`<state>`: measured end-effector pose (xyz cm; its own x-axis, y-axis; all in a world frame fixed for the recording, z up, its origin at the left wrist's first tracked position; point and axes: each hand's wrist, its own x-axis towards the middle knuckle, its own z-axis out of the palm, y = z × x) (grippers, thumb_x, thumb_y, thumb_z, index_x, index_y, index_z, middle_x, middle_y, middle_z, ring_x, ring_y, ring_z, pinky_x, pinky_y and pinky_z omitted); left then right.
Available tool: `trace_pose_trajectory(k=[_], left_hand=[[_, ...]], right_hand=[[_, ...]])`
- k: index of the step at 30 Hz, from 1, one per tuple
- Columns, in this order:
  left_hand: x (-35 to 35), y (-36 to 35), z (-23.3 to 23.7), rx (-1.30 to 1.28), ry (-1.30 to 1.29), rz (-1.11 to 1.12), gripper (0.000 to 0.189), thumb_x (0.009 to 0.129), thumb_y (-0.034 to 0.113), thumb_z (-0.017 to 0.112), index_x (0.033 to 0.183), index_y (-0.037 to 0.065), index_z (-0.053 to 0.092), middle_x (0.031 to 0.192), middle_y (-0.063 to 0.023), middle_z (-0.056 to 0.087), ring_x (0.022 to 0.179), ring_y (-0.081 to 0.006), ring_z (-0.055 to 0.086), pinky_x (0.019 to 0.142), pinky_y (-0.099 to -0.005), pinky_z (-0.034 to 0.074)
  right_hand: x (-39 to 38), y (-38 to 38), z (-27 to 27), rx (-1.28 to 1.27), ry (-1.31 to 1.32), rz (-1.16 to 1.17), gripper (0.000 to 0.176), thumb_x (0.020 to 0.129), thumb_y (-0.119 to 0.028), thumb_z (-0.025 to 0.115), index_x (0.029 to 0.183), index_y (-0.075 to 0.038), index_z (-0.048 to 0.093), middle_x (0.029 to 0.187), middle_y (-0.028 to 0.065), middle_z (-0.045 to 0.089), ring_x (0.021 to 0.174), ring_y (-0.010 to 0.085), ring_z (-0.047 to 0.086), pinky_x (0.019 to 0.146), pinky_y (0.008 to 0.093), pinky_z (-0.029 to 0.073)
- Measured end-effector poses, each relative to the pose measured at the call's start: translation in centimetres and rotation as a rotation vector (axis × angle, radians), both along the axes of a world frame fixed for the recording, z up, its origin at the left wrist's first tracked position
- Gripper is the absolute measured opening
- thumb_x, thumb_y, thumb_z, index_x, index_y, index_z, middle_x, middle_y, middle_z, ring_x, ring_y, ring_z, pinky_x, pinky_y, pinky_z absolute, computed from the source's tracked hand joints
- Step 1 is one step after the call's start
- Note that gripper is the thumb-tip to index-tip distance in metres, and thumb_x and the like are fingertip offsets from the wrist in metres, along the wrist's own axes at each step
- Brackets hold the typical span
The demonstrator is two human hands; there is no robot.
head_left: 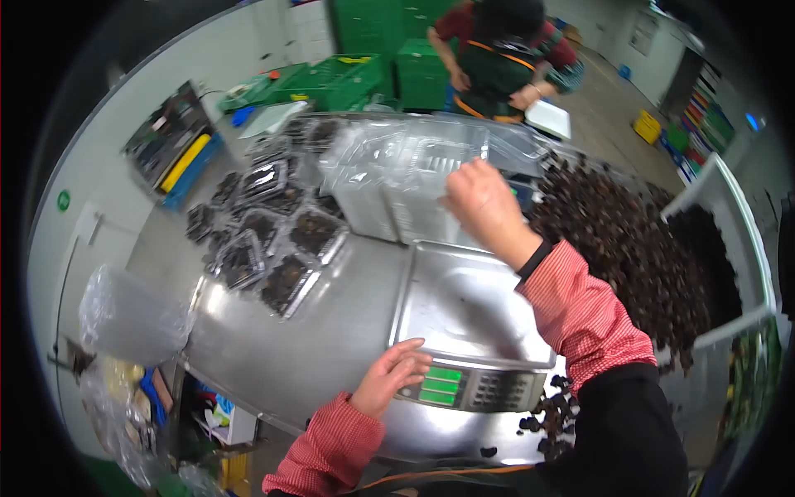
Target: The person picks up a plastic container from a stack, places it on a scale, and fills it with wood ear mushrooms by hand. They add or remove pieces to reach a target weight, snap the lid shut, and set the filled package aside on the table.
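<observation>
My right hand [484, 199] is over the near right edge of a stack of clear plastic containers [406, 182], its fingers curled together; what they hold, if anything, is hidden. My left hand [391, 377] is beside the green display of the weighing scale [464, 306], its fingers apart and nothing in them. The scale's metal pan bears no container. Filled clear packs [315, 232] of dark pieces lie in a heap to the left of the stack. A large pile of dark, dried-looking pieces [621, 240] spreads over the right side of the table.
A white tub [729, 224] lies tipped at the right. Small dark pieces [553, 418] lie beside the scale. Across the metal table [248, 356] stands a person [497, 62] near a white tray [548, 120]. Green crates [344, 79] stand behind; a plastic bag [132, 315] hangs left.
</observation>
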<state>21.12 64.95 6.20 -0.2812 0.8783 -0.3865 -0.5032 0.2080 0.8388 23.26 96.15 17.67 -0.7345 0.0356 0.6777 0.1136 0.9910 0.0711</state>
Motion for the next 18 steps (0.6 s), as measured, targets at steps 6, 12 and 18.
trace_pose_trajectory(k=[6,12,18], left_hand=[[6.0,0.9,0.8,-0.024,0.026,-0.264,0.040,0.102,0.005,0.044,0.141,0.002,0.046,0.121,-0.0138,0.062,0.108,-0.0207,0.061,0.097,-0.0357,0.051],[13.3,3.7,-1.9,-0.110,-0.018,-0.418,0.041,0.102,0.011,0.050,0.142,0.004,0.046,0.123,-0.0139,0.062,0.110,-0.0217,0.062,0.098,-0.0365,0.051],[21.4,9.3,-3.8,-0.162,-0.068,-0.557,0.042,0.102,0.010,0.051,0.144,0.005,0.045,0.126,-0.0128,0.062,0.111,-0.0208,0.062,0.098,-0.0354,0.051]], right_hand=[[12.9,-7.0,-7.8,-0.129,-0.026,0.068,0.012,0.071,-0.007,0.062,0.079,-0.006,0.053,0.078,0.0094,0.053,0.085,0.0292,0.057,0.102,0.0446,0.048],[24.7,-6.8,-11.5,-0.545,-0.092,0.033,0.047,0.070,-0.033,0.080,0.098,-0.003,0.058,0.095,0.0133,0.053,0.093,0.0334,0.054,0.096,0.0462,0.046],[38.4,6.5,-13.5,-0.550,-0.153,-0.545,0.061,0.075,-0.046,0.077,0.119,-0.006,0.061,0.103,0.0163,0.058,0.094,0.0350,0.057,0.086,0.0455,0.047]])
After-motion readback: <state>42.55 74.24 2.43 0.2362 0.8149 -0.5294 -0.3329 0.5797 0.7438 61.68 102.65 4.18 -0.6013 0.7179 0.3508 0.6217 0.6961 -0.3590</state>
